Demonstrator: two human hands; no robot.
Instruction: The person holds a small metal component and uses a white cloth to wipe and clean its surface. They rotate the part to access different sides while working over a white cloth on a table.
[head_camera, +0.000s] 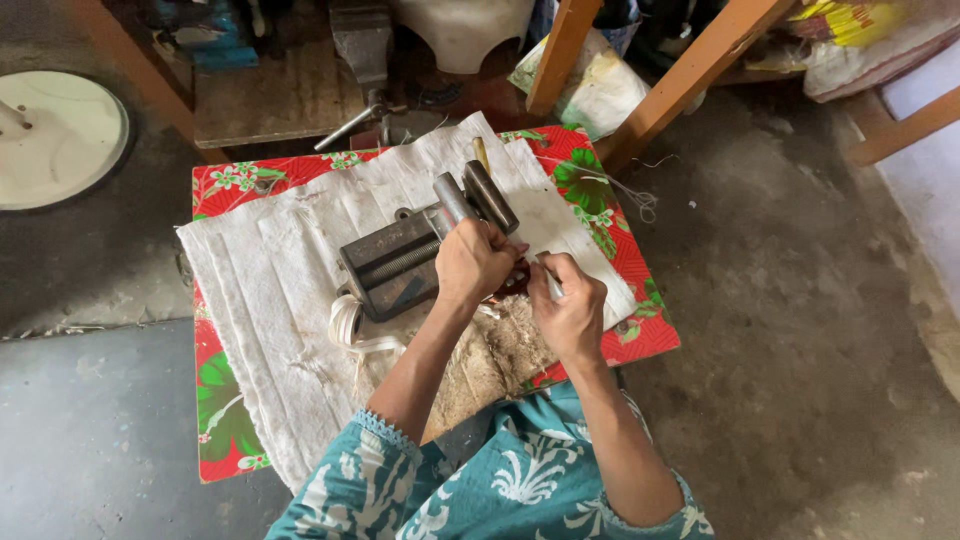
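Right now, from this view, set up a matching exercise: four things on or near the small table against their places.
Things:
1. metal vise
2. white tape roll
3. round white disc
4. right hand

Places:
A. on the floor, far left
B. middle of the white cloth
C. holding a thin pale tool
D. at the vise's near corner

Pairs: 1-B, 2-D, 3-A, 4-C

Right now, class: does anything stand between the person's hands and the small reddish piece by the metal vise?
Nothing visible does. The left hand and right hand already close around the reddish piece beside the vise; the fingers hide most of it.
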